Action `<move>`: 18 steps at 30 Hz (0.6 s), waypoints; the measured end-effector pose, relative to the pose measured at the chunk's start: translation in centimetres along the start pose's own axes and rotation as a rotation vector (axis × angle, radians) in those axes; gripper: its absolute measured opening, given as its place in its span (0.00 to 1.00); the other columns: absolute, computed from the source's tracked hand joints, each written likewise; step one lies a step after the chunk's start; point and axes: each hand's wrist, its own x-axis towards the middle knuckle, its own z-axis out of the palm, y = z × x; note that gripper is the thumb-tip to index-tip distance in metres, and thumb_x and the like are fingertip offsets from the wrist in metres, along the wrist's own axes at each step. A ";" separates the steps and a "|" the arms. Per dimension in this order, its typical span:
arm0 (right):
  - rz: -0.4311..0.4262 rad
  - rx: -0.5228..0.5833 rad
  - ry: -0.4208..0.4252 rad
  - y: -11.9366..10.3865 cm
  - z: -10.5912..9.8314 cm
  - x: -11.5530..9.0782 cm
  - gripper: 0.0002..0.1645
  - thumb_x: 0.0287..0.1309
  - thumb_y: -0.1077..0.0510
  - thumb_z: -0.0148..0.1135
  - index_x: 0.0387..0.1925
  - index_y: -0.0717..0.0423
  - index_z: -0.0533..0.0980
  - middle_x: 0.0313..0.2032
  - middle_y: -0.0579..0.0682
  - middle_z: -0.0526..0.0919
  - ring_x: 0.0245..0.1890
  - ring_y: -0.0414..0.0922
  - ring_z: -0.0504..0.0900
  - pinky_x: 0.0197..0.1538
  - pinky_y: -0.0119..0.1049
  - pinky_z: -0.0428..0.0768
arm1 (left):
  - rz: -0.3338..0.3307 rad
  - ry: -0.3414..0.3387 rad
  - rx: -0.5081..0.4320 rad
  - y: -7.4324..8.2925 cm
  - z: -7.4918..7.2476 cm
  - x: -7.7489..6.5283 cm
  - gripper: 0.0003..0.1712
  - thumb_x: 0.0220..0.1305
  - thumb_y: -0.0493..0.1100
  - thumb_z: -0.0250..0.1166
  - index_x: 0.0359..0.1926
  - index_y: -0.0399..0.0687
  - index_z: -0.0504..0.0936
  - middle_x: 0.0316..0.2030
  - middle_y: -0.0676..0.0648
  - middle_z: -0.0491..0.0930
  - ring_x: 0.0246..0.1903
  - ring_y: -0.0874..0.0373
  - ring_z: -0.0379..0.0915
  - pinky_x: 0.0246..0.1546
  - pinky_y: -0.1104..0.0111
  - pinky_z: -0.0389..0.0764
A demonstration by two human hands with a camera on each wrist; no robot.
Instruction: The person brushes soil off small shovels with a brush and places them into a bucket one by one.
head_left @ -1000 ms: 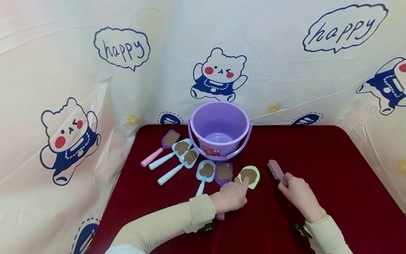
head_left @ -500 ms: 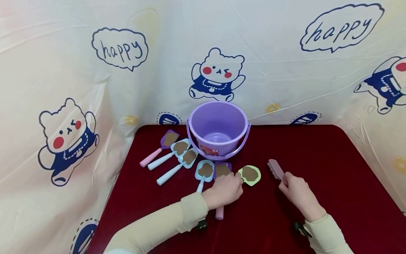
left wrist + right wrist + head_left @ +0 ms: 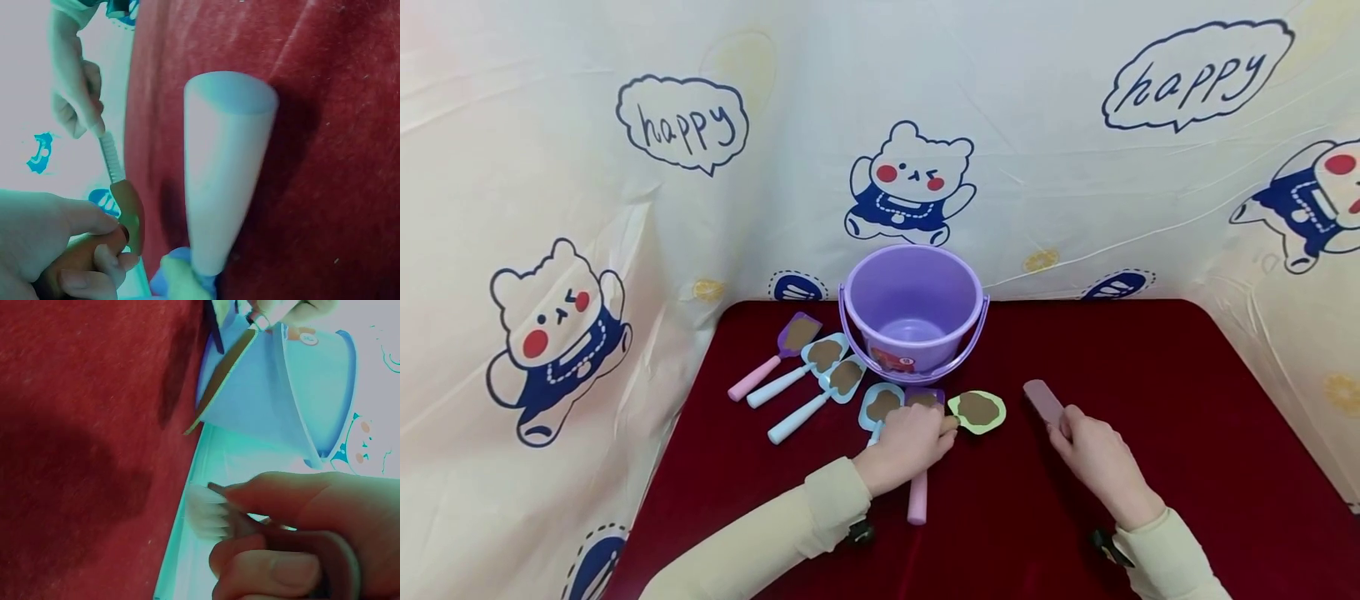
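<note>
My left hand [image 3: 910,446] grips the tan handle [image 3: 72,265] of a small toy shovel [image 3: 979,410] with a light green blade and a brown patch on it. In the left wrist view the blade looks raised off the table. Below this hand lies a purple shovel [image 3: 922,395] with a pink handle [image 3: 917,500]; part of it is hidden. A light blue shovel [image 3: 872,406] lies just left of it, partly covered. With curled fingers, my right hand [image 3: 1097,462] holds a mauve brush [image 3: 1043,402], whose pale bristles [image 3: 206,512] show in the right wrist view.
Behind the shovels stands a purple bucket [image 3: 917,300], its handle lowered to the front. To its left lie a purple shovel [image 3: 799,333] and two light blue shovels [image 3: 826,354], all with brown patches. Dark red cloth [image 3: 1150,375] covers the table, and a printed curtain [image 3: 1037,183] surrounds it.
My left hand has slid left from the green shovel's blade to its handle and now grips it. The shovel has shifted slightly left. The brush has turned, hiding its bristles from the head view.
</note>
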 end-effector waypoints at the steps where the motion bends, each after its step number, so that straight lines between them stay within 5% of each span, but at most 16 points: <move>1: -0.004 0.012 0.000 -0.2 0.0 0.1 0.16 0.71 0.62 0.61 0.28 0.55 0.65 0.17 0.46 0.64 0.15 0.40 0.63 0.18 0.34 0.64 | -0.013 0.008 -0.013 -0.1 -0.3 -0.1 0.25 0.68 0.48 0.68 0.18 0.55 0.66 0.19 0.54 0.68 0.21 0.55 0.75 0.14 0.62 0.70; 8: -0.036 0.108 -0.038 -2.1 0.0 0.5 0.13 0.75 0.61 0.57 0.35 0.55 0.62 0.19 0.45 0.65 0.15 0.38 0.63 0.19 0.33 0.66 | -0.006 0.076 -0.034 -0.3 -1.7 -0.6 0.26 0.67 0.46 0.70 0.18 0.54 0.63 0.17 0.53 0.66 0.20 0.55 0.76 0.14 0.64 0.67; 18: -0.188 0.178 -0.088 -5.0 1.0 0.9 0.14 0.72 0.57 0.63 0.35 0.49 0.65 0.17 0.38 0.63 0.14 0.31 0.59 0.19 0.29 0.64 | 0.004 0.072 -0.015 -0.1 -1.8 -0.6 0.25 0.67 0.48 0.71 0.20 0.53 0.66 0.18 0.53 0.68 0.21 0.55 0.77 0.15 0.65 0.67</move>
